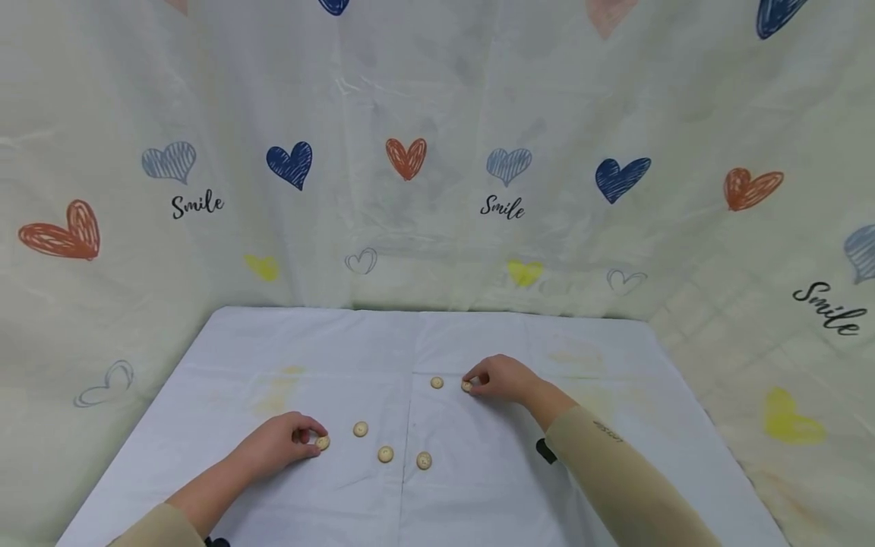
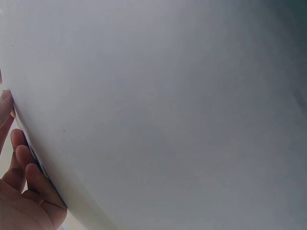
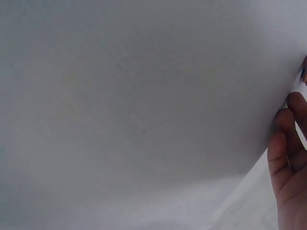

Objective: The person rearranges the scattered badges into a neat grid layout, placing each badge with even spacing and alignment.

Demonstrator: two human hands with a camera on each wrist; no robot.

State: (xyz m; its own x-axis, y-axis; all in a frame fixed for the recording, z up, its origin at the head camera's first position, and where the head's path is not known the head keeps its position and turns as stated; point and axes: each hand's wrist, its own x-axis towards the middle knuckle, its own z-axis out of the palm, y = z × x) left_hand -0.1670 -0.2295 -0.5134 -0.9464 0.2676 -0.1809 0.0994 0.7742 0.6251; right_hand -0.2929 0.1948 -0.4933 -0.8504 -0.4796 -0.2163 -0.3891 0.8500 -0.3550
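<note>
From where I stand, at the left a person's tan sleeve leads to the left hand, thumb and fingertips nearly together, pinching the leftmost disc, pale, round and button-like; I can't tell whether it is lifted. Just beside it, a second disc lies on the white cloth, then a third disc and a fourth disc, nearer the table's front. Farther back sits a fifth disc. Next to that, the rightmost disc is caught at its edge between the right hand's thumb and fingertips, the gap narrow. A small black object shows beside the right sleeve.
</note>
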